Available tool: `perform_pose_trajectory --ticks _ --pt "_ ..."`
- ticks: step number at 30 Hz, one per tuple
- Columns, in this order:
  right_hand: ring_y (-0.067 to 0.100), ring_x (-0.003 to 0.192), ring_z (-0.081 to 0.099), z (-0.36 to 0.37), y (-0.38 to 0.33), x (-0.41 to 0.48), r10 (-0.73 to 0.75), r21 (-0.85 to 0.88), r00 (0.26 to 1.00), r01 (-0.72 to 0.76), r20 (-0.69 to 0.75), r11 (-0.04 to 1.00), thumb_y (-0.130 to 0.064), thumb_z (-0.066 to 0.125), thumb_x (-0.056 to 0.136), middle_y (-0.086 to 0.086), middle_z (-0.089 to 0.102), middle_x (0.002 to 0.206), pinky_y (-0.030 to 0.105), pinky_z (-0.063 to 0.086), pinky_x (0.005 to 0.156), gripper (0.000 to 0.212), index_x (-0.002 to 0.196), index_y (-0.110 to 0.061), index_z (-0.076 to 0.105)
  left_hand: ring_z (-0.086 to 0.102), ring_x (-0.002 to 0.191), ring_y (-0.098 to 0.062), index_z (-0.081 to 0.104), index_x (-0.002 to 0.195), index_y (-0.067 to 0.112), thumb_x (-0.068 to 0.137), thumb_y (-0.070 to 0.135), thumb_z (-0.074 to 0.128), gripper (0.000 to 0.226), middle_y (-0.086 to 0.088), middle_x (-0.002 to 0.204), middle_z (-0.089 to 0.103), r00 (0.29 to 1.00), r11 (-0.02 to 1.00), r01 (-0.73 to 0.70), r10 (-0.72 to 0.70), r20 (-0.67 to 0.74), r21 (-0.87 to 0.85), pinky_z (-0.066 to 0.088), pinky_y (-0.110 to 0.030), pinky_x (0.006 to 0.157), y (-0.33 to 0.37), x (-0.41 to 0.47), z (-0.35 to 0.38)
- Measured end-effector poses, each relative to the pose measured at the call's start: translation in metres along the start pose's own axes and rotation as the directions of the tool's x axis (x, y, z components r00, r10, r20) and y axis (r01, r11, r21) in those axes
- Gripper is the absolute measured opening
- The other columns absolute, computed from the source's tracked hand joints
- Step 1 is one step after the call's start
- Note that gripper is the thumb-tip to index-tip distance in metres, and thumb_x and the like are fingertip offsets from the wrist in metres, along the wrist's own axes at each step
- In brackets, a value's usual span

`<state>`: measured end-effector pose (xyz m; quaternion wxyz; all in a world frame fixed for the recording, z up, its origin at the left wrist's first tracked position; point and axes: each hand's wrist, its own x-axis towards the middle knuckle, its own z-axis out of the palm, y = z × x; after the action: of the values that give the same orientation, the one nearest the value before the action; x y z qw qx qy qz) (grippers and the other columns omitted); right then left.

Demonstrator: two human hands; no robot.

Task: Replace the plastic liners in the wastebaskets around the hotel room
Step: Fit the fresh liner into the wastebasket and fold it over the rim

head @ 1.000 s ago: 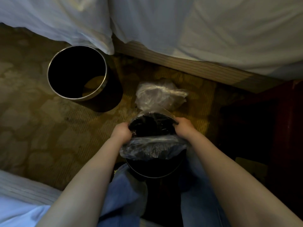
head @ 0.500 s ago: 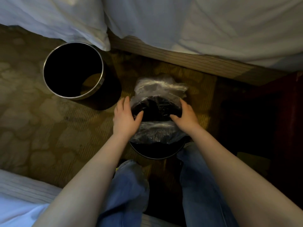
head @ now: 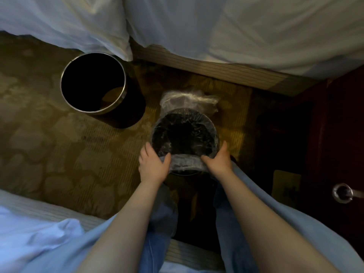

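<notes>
Head view: at 6 o'clock the left hand (head: 153,167) and right hand (head: 218,163) sit apart, each pinching the plastic liner (head: 185,164) cuff over the lined wastebasket (head: 183,173) near rim, probably to seat it. Slack plastic bunches at 12. The unlined wastebasket (head: 93,110) stands at 10, by the bed (head: 256,36).

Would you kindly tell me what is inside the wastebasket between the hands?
A clear plastic liner, folded over the wastebasket rim. Its depth is too dark to show any contents.

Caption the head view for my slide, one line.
Left hand and right hand hold a clear plastic liner over the rim of a round dark wastebasket; an unlined metal-rimmed wastebasket stands apart.
</notes>
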<state>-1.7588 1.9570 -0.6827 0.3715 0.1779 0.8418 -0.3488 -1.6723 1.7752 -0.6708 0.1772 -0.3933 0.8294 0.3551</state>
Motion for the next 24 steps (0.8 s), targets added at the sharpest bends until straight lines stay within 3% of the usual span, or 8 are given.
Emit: perform_pose_trajectory --ticks 3,5,8,10,13,17,21,24 --pt "0.027 0.133 0.035 -0.006 0.000 -0.017 -0.317 -0.340 0.925 0.236 -0.209 0.910 -0.038 0.063 0.088 0.008 0.036 0.144 0.043 0.035 0.107 0.072 0.147 -0.017 0.028 0.025 0.136 -0.027 0.031 0.144 0.016 0.088 0.050 0.054 0.070 -0.007 0.147 0.029 0.952 0.906 -0.282 0.306 -0.028 0.315 0.029 -0.045 0.109 0.008 -0.007 -0.005" --pt "0.024 0.126 0.039 -0.009 0.002 -0.026 -0.495 -0.468 0.863 0.398 -0.100 0.789 -0.045 0.061 0.084 0.003 0.043 0.133 0.040 0.036 0.101 0.064 0.138 -0.020 0.039 0.030 0.130 -0.024 0.037 0.141 0.020 0.084 0.055 0.055 0.069 -0.003 0.139 0.037 0.915 0.818 -0.400 0.384 0.125 0.415 0.031 -0.042 0.106 0.009 -0.011 -0.005" --pt "0.022 0.117 0.043 -0.006 0.008 -0.030 -0.531 -0.595 0.820 0.540 0.212 0.595 -0.051 0.060 0.082 -0.002 0.052 0.120 0.038 0.035 0.092 0.051 0.124 -0.024 0.049 0.045 0.120 -0.024 0.043 0.131 0.022 0.080 0.053 0.058 0.061 -0.002 0.126 0.050 0.899 0.778 -0.431 0.329 0.288 0.458 0.037 -0.042 0.099 0.011 -0.014 -0.004" --pt "0.022 0.106 0.051 -0.002 0.014 -0.031 -0.561 -0.641 0.764 0.610 0.320 0.465 -0.039 0.058 0.087 -0.001 0.059 0.107 0.035 0.034 0.082 0.027 0.108 -0.023 0.054 0.054 0.110 -0.023 0.048 0.118 0.021 0.084 0.042 0.058 0.041 -0.002 0.115 0.058 0.886 0.756 -0.453 0.322 0.335 0.472 0.041 -0.041 0.094 0.011 -0.018 -0.006" --pt "0.025 0.084 0.061 0.004 0.020 -0.033 -0.626 -0.625 0.672 0.696 0.396 0.353 -0.019 0.053 0.090 0.003 0.064 0.088 0.031 0.034 0.068 0.008 0.097 -0.020 0.053 0.061 0.096 -0.021 0.054 0.107 0.019 0.093 0.024 0.049 0.015 -0.001 0.101 0.062 0.853 0.724 -0.516 0.385 0.353 0.458 0.045 -0.035 0.086 0.004 -0.029 0.000" --pt "0.020 0.057 0.061 0.012 0.025 -0.036 -0.753 -0.571 0.535 0.778 0.382 0.263 -0.015 0.068 0.079 0.000 0.061 0.064 0.027 0.038 0.057 0.011 0.081 -0.017 0.058 0.062 0.089 -0.016 0.059 0.104 0.021 0.093 0.024 0.049 0.015 0.003 0.095 0.064 0.829 0.698 -0.559 0.462 0.315 0.449 0.048 -0.031 0.084 -0.012 -0.040 0.017" --pt "0.022 0.087 0.064 0.017 0.034 -0.032 -0.473 -0.614 0.652 0.746 0.593 0.260 -0.018 0.052 0.092 0.003 0.067 0.096 0.032 0.048 0.074 0.013 0.100 -0.018 0.062 0.059 0.101 -0.020 0.059 0.107 0.020 0.095 0.024 0.046 0.018 -0.003 0.110 0.063 0.855 0.678 -0.490 0.249 0.455 0.548 0.046 -0.035 0.088 -0.019 -0.034 0.034" --pt "0.024 0.098 0.064 0.022 0.040 -0.014 -0.184 -0.713 0.766 0.641 0.616 0.283 -0.012 0.052 0.092 0.006 0.066 0.109 0.033 0.049 0.076 0.020 0.106 -0.015 0.066 0.047 0.122 -0.028 0.049 0.130 0.017 0.095 0.033 0.049 0.039 -0.009 0.134 0.048 0.825 0.697 -0.427 0.039 0.563 0.576 0.042 -0.041 0.099 -0.019 -0.025 0.040"
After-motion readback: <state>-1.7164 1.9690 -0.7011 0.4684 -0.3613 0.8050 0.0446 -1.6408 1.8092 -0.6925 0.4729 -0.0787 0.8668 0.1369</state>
